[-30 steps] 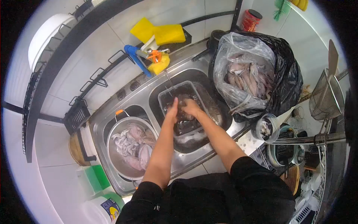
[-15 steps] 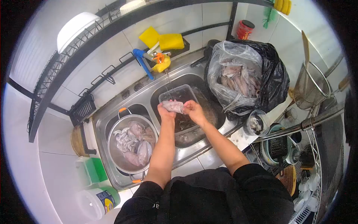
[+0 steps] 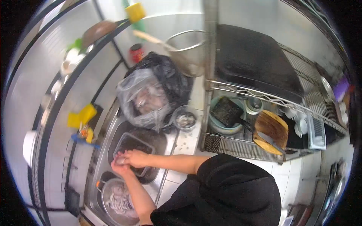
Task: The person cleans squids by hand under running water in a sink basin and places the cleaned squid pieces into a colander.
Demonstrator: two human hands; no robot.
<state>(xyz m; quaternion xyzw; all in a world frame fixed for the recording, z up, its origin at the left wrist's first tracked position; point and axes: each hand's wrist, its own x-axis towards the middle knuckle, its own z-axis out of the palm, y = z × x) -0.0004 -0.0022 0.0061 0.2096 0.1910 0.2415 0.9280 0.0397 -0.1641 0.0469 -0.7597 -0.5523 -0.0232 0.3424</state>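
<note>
My left hand (image 3: 119, 168) is closed around a pale pinkish squid (image 3: 121, 161), of which only a small part shows between the fingers. Fingers of my right hand (image 3: 137, 158) are closed on the same squid from the other side, covering most of it; the hands are slightly blurred. Both hands are over a clear plastic tub (image 3: 148, 145) with dark water, set in the steel sink (image 3: 160, 140). Beside my left forearm, a metal pot (image 3: 104, 199) with an orange-covered handle holds several squid pieces (image 3: 117, 197).
Behind the sink, a plastic-lined black bag (image 3: 177, 81) holds squid. A clear container (image 3: 185, 119) of scraps stands on the counter edge. To the right, a wire shelf (image 3: 241, 145) carries pans, a wooden board (image 3: 277, 130) and a knife (image 3: 272, 143). A strainer (image 3: 186, 64) stands behind.
My view has swung to the right, bringing the wire shelf into sight. My right hand has closed in toward my left and covers more of the squid.
</note>
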